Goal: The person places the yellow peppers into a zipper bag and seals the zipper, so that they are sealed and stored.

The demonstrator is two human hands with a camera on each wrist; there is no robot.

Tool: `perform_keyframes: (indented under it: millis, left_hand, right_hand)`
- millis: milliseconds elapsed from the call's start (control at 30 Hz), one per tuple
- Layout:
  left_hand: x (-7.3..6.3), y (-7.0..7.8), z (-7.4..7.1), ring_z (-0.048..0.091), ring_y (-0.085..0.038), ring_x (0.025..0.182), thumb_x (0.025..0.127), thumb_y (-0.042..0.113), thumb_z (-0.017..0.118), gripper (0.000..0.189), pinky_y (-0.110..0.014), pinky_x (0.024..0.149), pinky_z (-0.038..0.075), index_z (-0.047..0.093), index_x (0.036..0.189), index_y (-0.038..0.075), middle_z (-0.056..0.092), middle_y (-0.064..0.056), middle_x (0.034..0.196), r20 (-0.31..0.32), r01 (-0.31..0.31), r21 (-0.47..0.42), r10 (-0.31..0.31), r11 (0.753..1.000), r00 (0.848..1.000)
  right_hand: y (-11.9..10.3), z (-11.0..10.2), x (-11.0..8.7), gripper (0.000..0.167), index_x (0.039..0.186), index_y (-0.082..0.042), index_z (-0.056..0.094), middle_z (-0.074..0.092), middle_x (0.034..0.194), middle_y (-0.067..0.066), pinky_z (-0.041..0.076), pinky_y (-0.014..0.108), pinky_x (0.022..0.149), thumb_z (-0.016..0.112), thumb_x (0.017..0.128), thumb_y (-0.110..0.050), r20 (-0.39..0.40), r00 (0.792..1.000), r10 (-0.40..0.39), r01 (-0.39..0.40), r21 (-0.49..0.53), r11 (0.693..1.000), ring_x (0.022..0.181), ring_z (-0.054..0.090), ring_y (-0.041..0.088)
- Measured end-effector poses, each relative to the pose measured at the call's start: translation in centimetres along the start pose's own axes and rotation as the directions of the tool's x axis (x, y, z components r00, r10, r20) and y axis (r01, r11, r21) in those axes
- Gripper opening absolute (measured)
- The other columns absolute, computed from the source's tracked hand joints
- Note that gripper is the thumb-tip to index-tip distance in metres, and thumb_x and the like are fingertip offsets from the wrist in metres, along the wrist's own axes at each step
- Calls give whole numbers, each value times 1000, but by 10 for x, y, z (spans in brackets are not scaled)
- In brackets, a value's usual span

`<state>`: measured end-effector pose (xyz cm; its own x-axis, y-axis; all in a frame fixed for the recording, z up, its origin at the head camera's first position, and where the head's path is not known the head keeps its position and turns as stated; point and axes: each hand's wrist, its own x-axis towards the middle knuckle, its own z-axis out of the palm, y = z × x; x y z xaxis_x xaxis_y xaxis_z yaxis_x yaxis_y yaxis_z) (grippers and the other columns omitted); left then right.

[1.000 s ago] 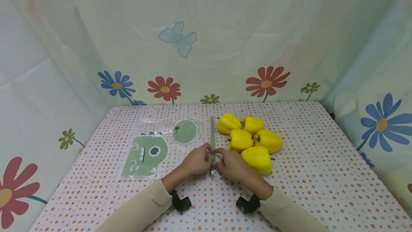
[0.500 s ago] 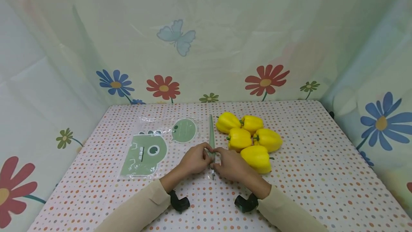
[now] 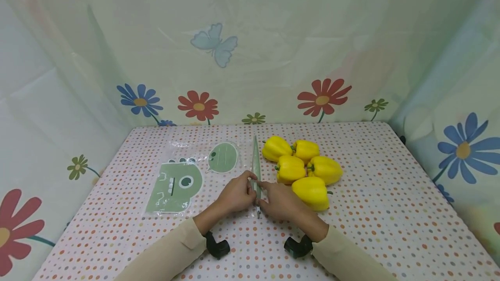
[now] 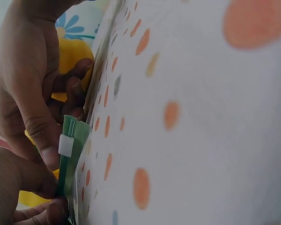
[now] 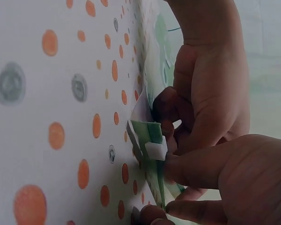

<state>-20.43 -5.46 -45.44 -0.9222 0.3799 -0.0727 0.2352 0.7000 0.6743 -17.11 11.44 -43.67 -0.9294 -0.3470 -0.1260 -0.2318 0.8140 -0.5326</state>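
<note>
A clear plastic slider zip bag [image 3: 195, 153] with a green cartoon print lies flat left of centre in the head view. Its green zip edge [image 3: 256, 157] stands up between my hands. My left hand [image 3: 236, 193] pinches this edge with thumb and curled fingers. From the other side my right hand [image 3: 279, 200] pinches it too, fingers close to the left ones. Both wrist views show the white slider [image 5: 156, 149] near the bag's near end, with a right fingertip against it. The zip lips part slightly at the near end in the right wrist view.
Several yellow bell peppers [image 3: 291, 169] are grouped just right of the bag, the nearest one beside my right hand. A dotted cloth covers the table [image 3: 383, 211]. Flowered curtains [image 3: 250, 55] enclose the back and both sides.
The upright zip edge looks wider beyond my hands than before, its far end leaning slightly left. My index fingertips have drawn slightly apart; the peppers stay put.
</note>
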Motion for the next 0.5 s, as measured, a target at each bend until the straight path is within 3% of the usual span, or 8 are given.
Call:
perform_keyframes:
  millis: [300,500]
  left_hand:
    - [-5,3,2,47,-4,46,86,15,59,43,-21,44,38,58,128,4,55,10,61,-65,-86,120,94,989,993]
    - [-9,9,2,46,-3,45,89,17,58,41,-22,42,39,59,127,2,55,10,60,-72,-82,176,95,981,993]
  right_hand:
    - [5,0,-1,60,143,-11,50,48,48,-5,35,20,35,69,89,-30,11,1000,24,-25,2,1000,35,44,9]
    - [6,0,0,62,144,-13,49,46,47,-5,33,20,34,69,89,-30,12,1000,20,-20,-1,1000,34,43,8]
